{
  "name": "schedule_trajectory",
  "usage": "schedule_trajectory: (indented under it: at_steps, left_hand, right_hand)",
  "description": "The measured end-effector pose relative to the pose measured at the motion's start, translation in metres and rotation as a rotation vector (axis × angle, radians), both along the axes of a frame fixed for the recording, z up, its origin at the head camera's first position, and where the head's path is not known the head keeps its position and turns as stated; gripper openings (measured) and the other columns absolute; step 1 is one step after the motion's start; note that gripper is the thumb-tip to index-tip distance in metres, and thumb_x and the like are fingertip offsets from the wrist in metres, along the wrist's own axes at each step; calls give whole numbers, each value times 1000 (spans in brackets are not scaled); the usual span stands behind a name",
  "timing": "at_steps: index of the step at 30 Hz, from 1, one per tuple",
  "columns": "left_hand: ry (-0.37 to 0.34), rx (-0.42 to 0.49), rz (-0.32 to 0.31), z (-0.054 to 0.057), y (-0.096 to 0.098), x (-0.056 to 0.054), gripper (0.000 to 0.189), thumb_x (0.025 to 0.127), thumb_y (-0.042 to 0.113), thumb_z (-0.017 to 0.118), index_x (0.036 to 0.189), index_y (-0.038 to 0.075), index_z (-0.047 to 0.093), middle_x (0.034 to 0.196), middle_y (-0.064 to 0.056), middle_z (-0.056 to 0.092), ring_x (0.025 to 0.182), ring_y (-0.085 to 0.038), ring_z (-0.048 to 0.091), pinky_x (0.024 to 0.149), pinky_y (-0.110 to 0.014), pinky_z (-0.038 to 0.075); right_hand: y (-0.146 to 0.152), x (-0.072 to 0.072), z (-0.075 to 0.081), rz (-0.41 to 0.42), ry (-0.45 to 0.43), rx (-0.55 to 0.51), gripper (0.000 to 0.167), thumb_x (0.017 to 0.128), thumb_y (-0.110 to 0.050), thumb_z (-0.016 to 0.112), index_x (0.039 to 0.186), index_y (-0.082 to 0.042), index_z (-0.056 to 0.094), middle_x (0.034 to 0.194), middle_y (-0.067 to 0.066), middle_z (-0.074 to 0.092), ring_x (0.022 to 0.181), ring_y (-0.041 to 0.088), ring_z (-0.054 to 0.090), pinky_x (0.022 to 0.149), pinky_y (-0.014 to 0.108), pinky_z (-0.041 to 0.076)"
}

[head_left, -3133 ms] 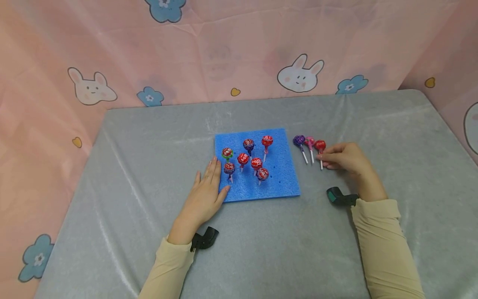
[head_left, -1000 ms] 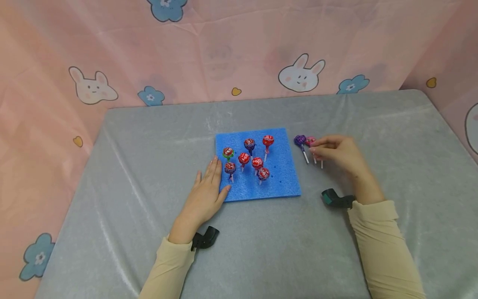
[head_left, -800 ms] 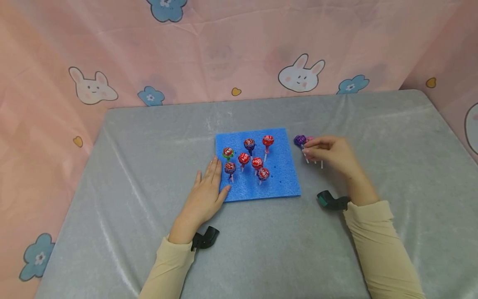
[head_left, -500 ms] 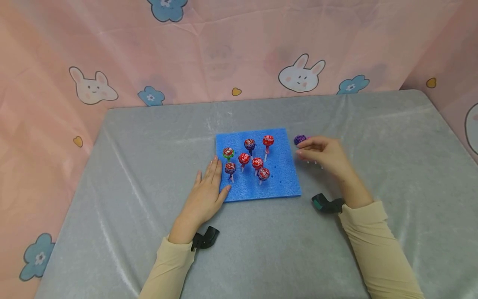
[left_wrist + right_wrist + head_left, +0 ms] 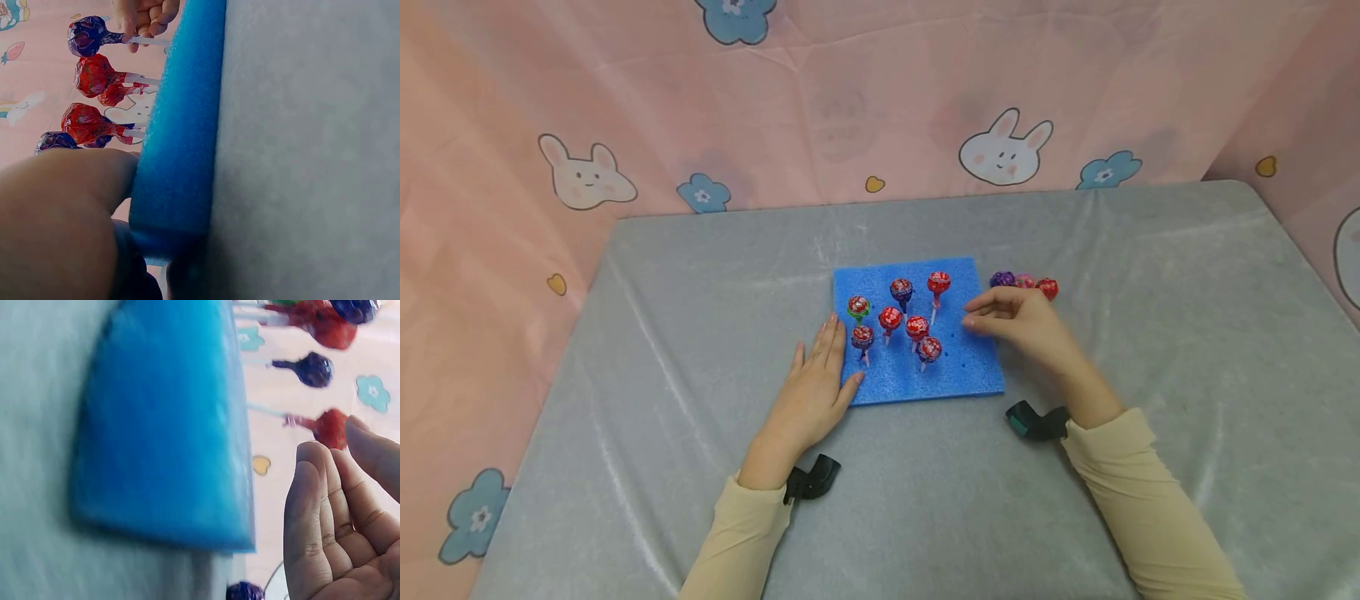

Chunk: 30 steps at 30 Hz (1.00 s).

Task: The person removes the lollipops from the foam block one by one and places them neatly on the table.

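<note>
My left hand (image 5: 811,392) lies with straight fingers along the left edge of a blue foam board (image 5: 973,367); the left wrist view has its thumb side close up by the board's side (image 5: 178,125). My right hand (image 5: 1026,329) hovers over the board's right edge, thumb and fingers apart and nothing between them, as the right wrist view confirms. Several wrapped lollipops stand upright in the foam; a red lollipop (image 5: 938,282) at the back right is nearest my right fingertips (image 5: 307,453). Beyond that hand lie a purple lollipop (image 5: 1002,279), a pink lollipop (image 5: 1024,281) and another red lollipop (image 5: 1048,287), their sticks hidden.
A grey cloth (image 5: 910,500) covers the table, and a pink printed curtain (image 5: 820,108) hangs behind it. Small dark holes (image 5: 963,365) dot the right part of the foam. Each wrist carries a black camera (image 5: 1036,421).
My right hand left the loose red lollipop, passed over the pink and purple ones, and came left to the foam's right edge. The loose lollipops stayed put; my left hand is still.
</note>
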State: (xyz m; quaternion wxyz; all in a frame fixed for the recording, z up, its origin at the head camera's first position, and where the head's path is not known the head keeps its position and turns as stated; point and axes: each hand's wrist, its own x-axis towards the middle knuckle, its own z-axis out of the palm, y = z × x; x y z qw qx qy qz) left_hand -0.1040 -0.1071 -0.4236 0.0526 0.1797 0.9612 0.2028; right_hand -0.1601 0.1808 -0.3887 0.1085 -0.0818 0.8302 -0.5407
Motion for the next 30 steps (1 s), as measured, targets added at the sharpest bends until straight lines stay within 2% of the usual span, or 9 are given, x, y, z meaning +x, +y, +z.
schedule_trajectory:
  at_steps: [14,24,30]
  left_hand:
    - [-1,2,-1,1,1,0,68,100,33,43,149,-3,11,156,-15,5,143,-29,9,112,-53,8]
    - [6,5,-2,1,0,1,68,100,32,43,150,-2,11,156,-15,5,143,-29,9,112,-53,7]
    - [6,-2,-2,-1,0,0,68,101,33,42,150,-2,11,156,-14,4,143,-28,8,112,-53,7]
  right_hand:
    - [-27,7,-13,108,14,-116,21,85,4,65,104,12,64,99,23,67,81,8,66,74,20,52]
    - [-40,13,-19,118,28,-125,26,80,12,56,106,15,61,101,25,65,83,12,62,72,19,51]
    - [-40,14,-19,160,55,-114,28,79,13,55,106,15,61,103,25,65,88,23,63,73,19,50]
